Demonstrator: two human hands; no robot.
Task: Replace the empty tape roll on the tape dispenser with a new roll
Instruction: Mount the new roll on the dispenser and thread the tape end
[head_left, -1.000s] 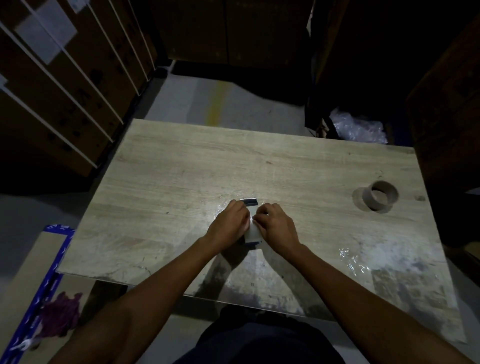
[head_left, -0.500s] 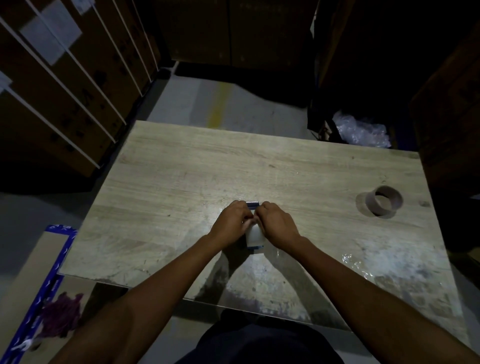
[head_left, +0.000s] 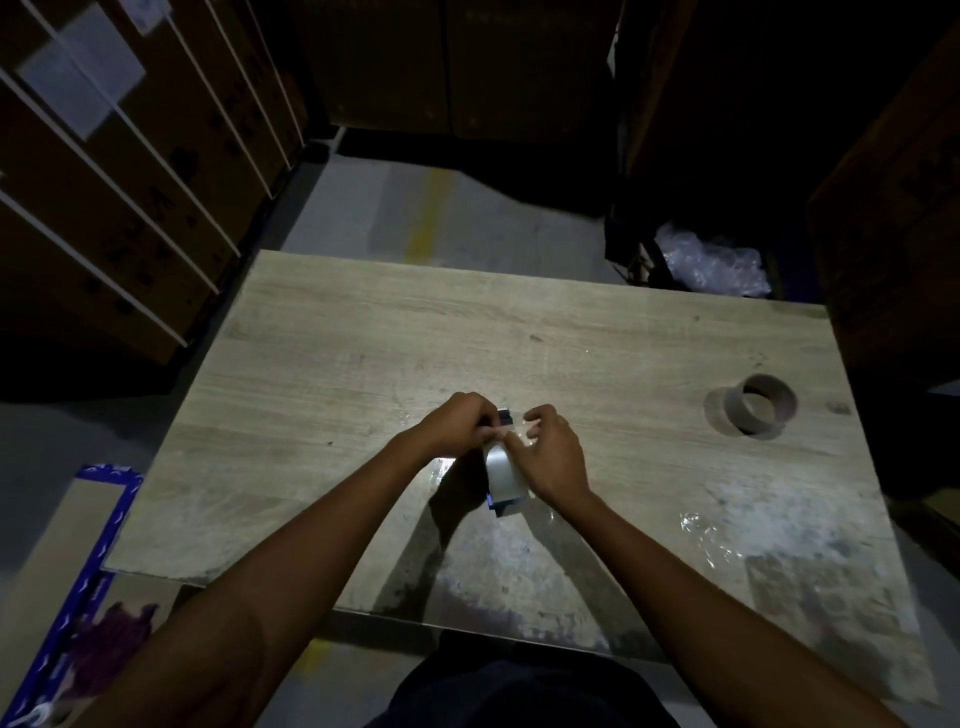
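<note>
Dim table: my right hand has loosened off the dispenser, fingers half spread; left hand still pinches its far end. Core sits well right, so reloading's underway.

- Setting: a dimly lit storage or warehouse packing area.
- Stacked brown cartons bound with white straps and bearing white labels stand far to the left of the left hand.
- More dark cartons fill the wall well beyond both hands.
- A bare concrete floor with a painted yellow line runs past the far edge of the surface.
- The worn wood-grain surface carries tape residue near the right hand.
- Crumpled clear plastic wrap lies beyond and right of the right hand.
- A bare cardboard tape core stands well right of the right hand.
</note>
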